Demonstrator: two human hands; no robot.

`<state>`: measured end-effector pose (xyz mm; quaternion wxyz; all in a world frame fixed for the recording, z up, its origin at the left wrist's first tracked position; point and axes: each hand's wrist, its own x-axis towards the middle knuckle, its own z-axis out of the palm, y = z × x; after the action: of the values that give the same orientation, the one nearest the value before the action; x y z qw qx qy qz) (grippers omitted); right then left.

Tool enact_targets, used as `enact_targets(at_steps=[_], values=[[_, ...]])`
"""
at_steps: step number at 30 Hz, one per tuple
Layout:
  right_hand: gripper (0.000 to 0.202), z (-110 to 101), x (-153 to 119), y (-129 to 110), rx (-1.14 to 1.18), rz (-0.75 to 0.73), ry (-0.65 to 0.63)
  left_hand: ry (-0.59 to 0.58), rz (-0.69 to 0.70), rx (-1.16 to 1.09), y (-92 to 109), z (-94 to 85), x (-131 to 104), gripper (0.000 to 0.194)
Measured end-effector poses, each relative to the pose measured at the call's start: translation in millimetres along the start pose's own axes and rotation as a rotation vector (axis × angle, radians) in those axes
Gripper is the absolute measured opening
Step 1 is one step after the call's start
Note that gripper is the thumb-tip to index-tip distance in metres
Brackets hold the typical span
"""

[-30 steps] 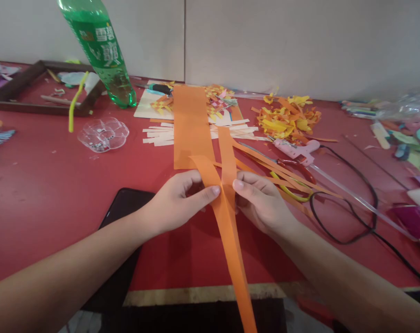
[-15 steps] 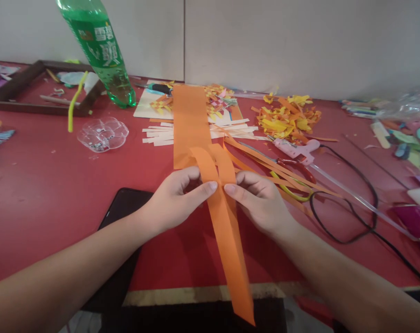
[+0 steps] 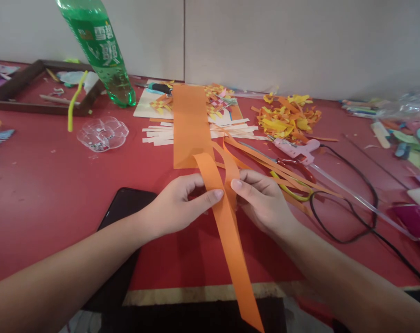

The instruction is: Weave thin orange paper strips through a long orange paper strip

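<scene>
Left hand and right hand pinch orange paper with two upper ends, one tail overhanging the near surface edge.

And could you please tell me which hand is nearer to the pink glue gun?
The right hand, which is in front of the pink glue gun and to its left, not touching it. The left hand is farther left, across the held orange paper.
</scene>
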<state>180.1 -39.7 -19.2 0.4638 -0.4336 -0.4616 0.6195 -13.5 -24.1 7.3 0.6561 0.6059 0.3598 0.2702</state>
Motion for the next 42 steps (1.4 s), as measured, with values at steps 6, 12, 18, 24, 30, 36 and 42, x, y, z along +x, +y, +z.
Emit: enact_targets(at_steps=[6, 12, 18, 24, 30, 36, 42], values=[[0.017, 1.6, -2.0, -0.3, -0.025, 0.02, -0.07, 0.041, 0.073, -0.003, -0.1, -1.1, 0.9, 0.027], [0.017, 0.5, -1.1, 0.1, -0.027, -0.006, -0.013, 0.111, 0.024, -0.011, -2.3, -1.4, 0.2, 0.024], [0.019, -0.3, -0.9, -0.5, -0.02, -0.006, 0.007, -0.027, -0.021, 0.019, -0.5, -1.5, -0.9, 0.031], [0.027, 0.6, -1.2, -0.4, 0.046, 0.053, -0.026, -0.008, 0.0, -0.008, 1.4, -0.7, 0.3, 0.022], [0.027, 0.3, -1.6, -1.1, -0.054, 0.038, -0.019, -0.002, 0.022, -0.065, 0.3, -1.8, 2.1, 0.021], [0.019, 1.7, -1.0, -1.7, 0.007, 0.006, 0.003, 0.099, -0.029, -0.005, 1.2, -1.4, 1.9, 0.021], [0.025, 5.1, -3.5, -7.7, 0.02, 0.079, 0.011, -0.054, 0.0, 0.042, 0.6, -0.8, -2.0, 0.029]])
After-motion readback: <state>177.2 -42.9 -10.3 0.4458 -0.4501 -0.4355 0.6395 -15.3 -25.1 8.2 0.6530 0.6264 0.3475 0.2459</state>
